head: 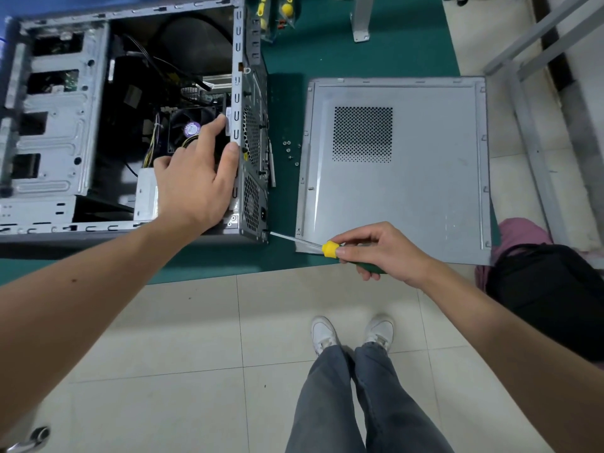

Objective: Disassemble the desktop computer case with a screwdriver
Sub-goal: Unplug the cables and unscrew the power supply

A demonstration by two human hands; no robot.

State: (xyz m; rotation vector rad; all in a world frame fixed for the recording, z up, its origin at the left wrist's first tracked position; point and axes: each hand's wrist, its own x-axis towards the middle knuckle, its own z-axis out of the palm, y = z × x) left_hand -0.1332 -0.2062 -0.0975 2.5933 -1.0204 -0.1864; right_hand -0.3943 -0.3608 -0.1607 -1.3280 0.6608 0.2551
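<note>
The open grey computer case [52, 132] lies on its side on the green mat, its fan and cables exposed. My left hand [196, 178] rests on the case's rear edge, thumb over the rim and fingers reaching inside. My right hand [382, 250] grips a screwdriver [330, 249] with a yellow and green handle. Its shaft points left and its tip meets a screw at the lower rear corner of the case [265, 231]. The removed side panel [392, 178] lies flat to the right of the case.
Several loose screws [291, 150] lie on the green mat [327, 57] between case and panel. Packaged yellow tools [276, 14] sit at the back. A metal frame [529, 93] stands at the right, a dark bag [549, 289] below it. My feet stand on tiled floor.
</note>
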